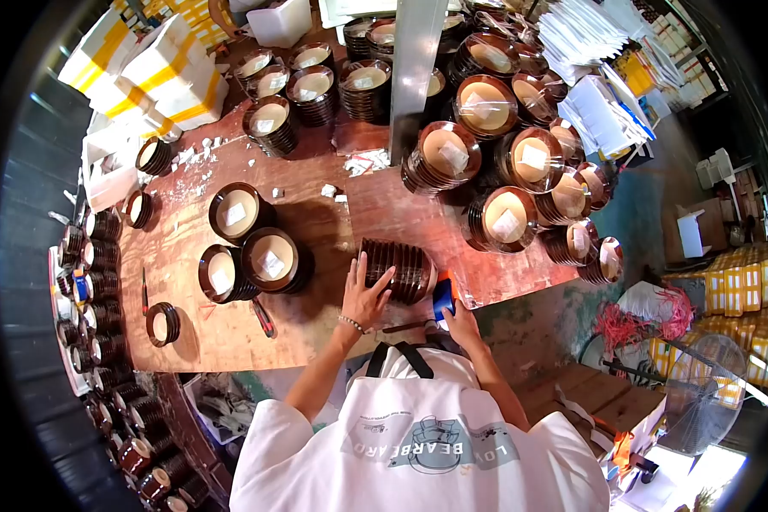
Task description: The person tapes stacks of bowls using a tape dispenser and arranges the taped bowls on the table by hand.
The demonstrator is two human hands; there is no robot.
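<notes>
At the center of the frame, you are resting your left hand (365,299) on a sideways stack of brown dishes (405,271), while your right hand (462,323) is gripping a blue-and-orange tool (442,300); wrapped stacks (505,218) are crowding the wooden table (333,328) at upper right.

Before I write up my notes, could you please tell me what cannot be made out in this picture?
Head view: any print on the white labels is too small to read.
Head view: the right hand covers part of the blue tool.
Head view: the left hand covers part of the sideways dark stack.
</notes>
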